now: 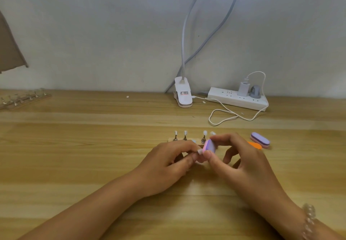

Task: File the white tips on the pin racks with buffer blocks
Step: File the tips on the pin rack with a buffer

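Note:
A pin rack (180, 139) stands on the wooden table just beyond my hands, with several upright pins carrying white tips (205, 133). My left hand (168, 162) pinches one white tip (200, 151) between thumb and fingers. My right hand (237, 158) grips a small pink and purple buffer block (210, 145) between thumb and forefinger, and the block touches that tip. My hands hide part of the rack.
A second purple and pink buffer block (260, 139) and an orange one (254, 144) lie right of my hands. Another pin rack (24, 98) sits far left. A clip lamp base (183, 94), a power strip (237, 99) and a looping white cable (222, 117) lie at the back.

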`<move>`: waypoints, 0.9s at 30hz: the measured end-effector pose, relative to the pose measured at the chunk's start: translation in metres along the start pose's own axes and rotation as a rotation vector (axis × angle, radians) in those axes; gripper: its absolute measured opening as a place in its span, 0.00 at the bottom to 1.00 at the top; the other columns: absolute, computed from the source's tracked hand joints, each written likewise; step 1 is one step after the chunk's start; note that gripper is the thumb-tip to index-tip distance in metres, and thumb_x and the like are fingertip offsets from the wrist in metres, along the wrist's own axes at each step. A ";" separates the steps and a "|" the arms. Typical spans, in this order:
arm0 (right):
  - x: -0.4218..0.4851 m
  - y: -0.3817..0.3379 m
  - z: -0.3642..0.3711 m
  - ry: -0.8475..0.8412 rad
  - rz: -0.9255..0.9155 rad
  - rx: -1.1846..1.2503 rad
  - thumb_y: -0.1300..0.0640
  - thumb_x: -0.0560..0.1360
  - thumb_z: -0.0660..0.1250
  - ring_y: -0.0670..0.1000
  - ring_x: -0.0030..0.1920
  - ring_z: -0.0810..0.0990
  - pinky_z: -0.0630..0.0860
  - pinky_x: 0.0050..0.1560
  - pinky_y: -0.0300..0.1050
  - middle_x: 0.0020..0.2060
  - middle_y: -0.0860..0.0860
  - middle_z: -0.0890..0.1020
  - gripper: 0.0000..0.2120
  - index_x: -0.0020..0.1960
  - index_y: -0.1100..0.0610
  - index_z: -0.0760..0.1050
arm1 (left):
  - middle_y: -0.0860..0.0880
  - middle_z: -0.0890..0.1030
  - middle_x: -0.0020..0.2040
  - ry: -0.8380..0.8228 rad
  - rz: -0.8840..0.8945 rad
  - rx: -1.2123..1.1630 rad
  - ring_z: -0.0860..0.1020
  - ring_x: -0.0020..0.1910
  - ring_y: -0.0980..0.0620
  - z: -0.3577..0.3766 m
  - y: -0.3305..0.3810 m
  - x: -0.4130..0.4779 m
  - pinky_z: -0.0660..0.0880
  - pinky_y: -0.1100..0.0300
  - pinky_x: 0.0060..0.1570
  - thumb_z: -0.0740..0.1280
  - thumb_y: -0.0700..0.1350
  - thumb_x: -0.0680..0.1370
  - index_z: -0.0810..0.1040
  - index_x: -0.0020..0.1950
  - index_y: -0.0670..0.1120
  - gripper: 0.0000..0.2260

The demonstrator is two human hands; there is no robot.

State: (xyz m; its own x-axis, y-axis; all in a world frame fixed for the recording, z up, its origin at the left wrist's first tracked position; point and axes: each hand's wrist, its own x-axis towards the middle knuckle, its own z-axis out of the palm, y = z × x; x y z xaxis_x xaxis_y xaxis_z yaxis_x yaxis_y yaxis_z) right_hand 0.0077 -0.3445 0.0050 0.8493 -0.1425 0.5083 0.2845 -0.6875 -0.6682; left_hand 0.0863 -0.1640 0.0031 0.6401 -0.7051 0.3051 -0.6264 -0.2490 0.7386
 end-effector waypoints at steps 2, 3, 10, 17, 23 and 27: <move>-0.003 -0.007 0.002 -0.012 -0.078 -0.078 0.41 0.69 0.70 0.48 0.40 0.79 0.68 0.34 0.33 0.47 0.36 0.80 0.15 0.53 0.44 0.78 | 0.62 0.77 0.37 0.003 -0.008 -0.019 0.75 0.32 0.58 0.000 0.000 0.000 0.70 0.63 0.37 0.62 0.45 0.80 0.78 0.48 0.58 0.09; -0.003 -0.008 0.003 -0.026 -0.084 -0.081 0.41 0.69 0.71 0.48 0.40 0.79 0.68 0.34 0.32 0.47 0.36 0.80 0.15 0.53 0.44 0.78 | 0.62 0.77 0.36 0.003 -0.010 -0.018 0.75 0.31 0.58 0.000 -0.001 0.000 0.70 0.63 0.37 0.61 0.44 0.79 0.78 0.48 0.58 0.10; 0.003 0.000 -0.003 0.091 0.016 0.097 0.41 0.70 0.74 0.47 0.40 0.78 0.71 0.33 0.34 0.48 0.36 0.81 0.13 0.50 0.44 0.77 | 0.58 0.83 0.45 0.047 -0.014 -0.097 0.78 0.32 0.48 0.001 -0.003 0.001 0.76 0.59 0.35 0.65 0.41 0.82 0.82 0.52 0.48 0.06; 0.001 -0.003 0.000 0.037 -0.044 -0.017 0.41 0.70 0.73 0.49 0.42 0.77 0.70 0.35 0.38 0.49 0.38 0.80 0.14 0.52 0.45 0.77 | 0.61 0.80 0.41 0.022 -0.010 -0.079 0.75 0.28 0.57 -0.001 -0.004 0.001 0.70 0.65 0.34 0.67 0.41 0.81 0.82 0.50 0.49 0.06; -0.002 -0.006 0.004 -0.032 -0.080 -0.016 0.46 0.70 0.74 0.49 0.40 0.78 0.68 0.36 0.34 0.46 0.41 0.79 0.11 0.49 0.46 0.77 | 0.54 0.82 0.41 -0.005 -0.015 -0.009 0.76 0.36 0.45 0.000 -0.004 0.001 0.74 0.50 0.37 0.65 0.40 0.80 0.84 0.51 0.48 0.08; 0.000 -0.004 0.002 0.018 -0.041 -0.005 0.44 0.69 0.74 0.50 0.37 0.77 0.69 0.36 0.37 0.44 0.41 0.79 0.12 0.46 0.47 0.77 | 0.60 0.80 0.38 0.009 -0.011 -0.042 0.75 0.34 0.43 0.001 -0.003 0.000 0.71 0.53 0.35 0.67 0.41 0.80 0.84 0.49 0.51 0.07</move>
State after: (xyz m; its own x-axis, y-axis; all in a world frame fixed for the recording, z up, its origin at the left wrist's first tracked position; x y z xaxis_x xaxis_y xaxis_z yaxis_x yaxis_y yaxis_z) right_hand 0.0074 -0.3403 0.0062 0.8290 -0.1264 0.5448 0.3169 -0.6966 -0.6437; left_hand 0.0883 -0.1641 0.0002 0.6510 -0.6964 0.3018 -0.6001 -0.2287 0.7665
